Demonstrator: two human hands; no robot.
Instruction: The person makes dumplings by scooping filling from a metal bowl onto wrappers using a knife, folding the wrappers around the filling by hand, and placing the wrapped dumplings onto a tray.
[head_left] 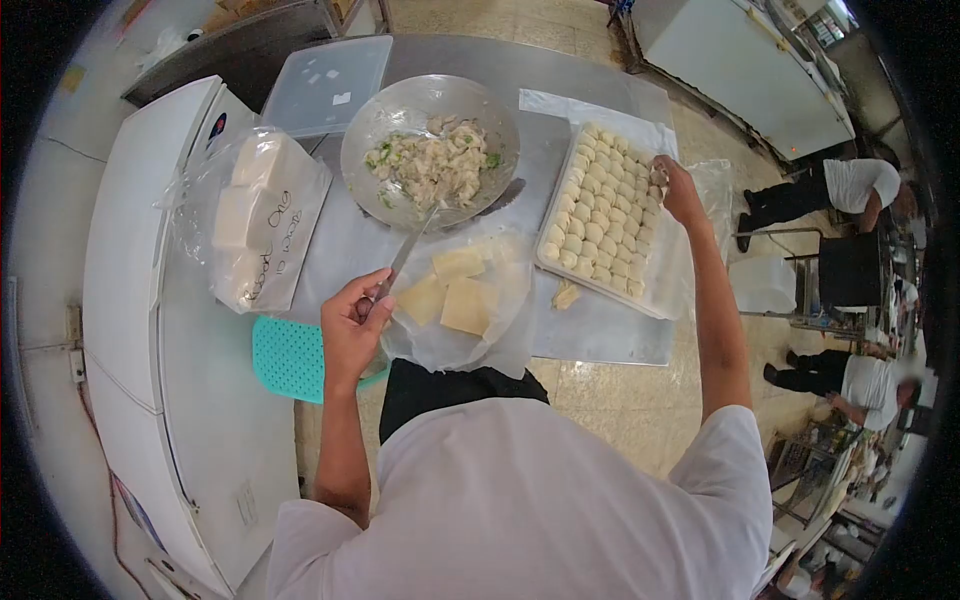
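Observation:
My left hand [362, 312] is wrapped round the handle of a long metal spatula [405, 252], whose tip reaches the near rim of a metal bowl [362, 165]. Inside the bowl lies a pale chopped filling [445, 165] with green bits. Square dough wrappers [467, 305] rest on plastic sheeting in front of my body. At the right, a white tray [548, 256] holds rows of round dumplings [600, 215]. My right hand [676, 190] is at the tray's upper right edge, its fingers closed around a small pale dumpling [658, 178].
Bagged white packages [262, 215] and a clear lid [328, 88] are on the left. A turquoise perforated basket [287, 357] sits by the table's near edge, beside a white fridge [140, 250]. Two people [860, 187] in white shirts stand far right. A dough scrap [565, 294] lies below the tray.

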